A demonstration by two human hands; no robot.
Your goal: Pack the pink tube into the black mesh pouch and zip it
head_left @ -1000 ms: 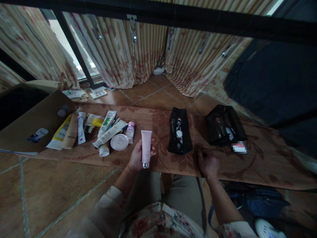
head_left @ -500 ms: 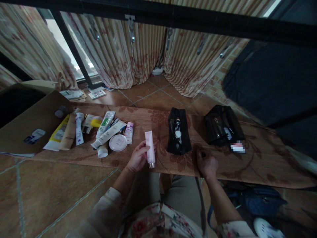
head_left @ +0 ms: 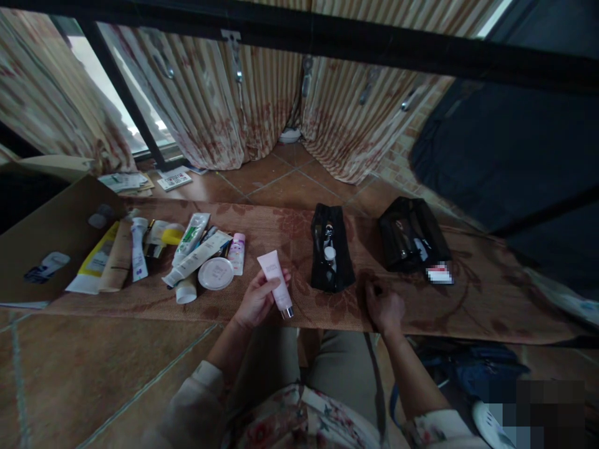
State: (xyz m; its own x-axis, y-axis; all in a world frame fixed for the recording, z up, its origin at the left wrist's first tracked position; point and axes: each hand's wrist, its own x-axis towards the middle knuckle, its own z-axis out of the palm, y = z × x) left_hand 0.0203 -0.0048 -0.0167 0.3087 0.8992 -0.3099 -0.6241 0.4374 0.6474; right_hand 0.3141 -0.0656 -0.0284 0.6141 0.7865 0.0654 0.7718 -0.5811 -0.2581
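Note:
My left hand (head_left: 255,302) grips a pale pink tube (head_left: 276,279) with a silver cap, held tilted over the near edge of a brown woven mat (head_left: 468,299). My right hand (head_left: 384,308) rests loosely curled on the mat, holding nothing. A narrow black pouch (head_left: 330,255) lies between the hands, farther back, and a second, wider black pouch (head_left: 412,240) lies to its right. Left of the tube is a heap of tubes (head_left: 187,255) and a round white jar (head_left: 215,273).
An open cardboard box (head_left: 51,243) sits at the far left. Striped curtains (head_left: 243,106) hang behind, over a tiled floor (head_left: 93,368). Papers (head_left: 124,182) lie by the window. A dark cloth-covered shape (head_left: 515,143) stands at the right. A blue bag (head_left: 468,374) lies by my right knee.
My left hand has turned the pink tube from upright to tilted, its top leaning left. The view has shifted slightly. My right hand has stayed put.

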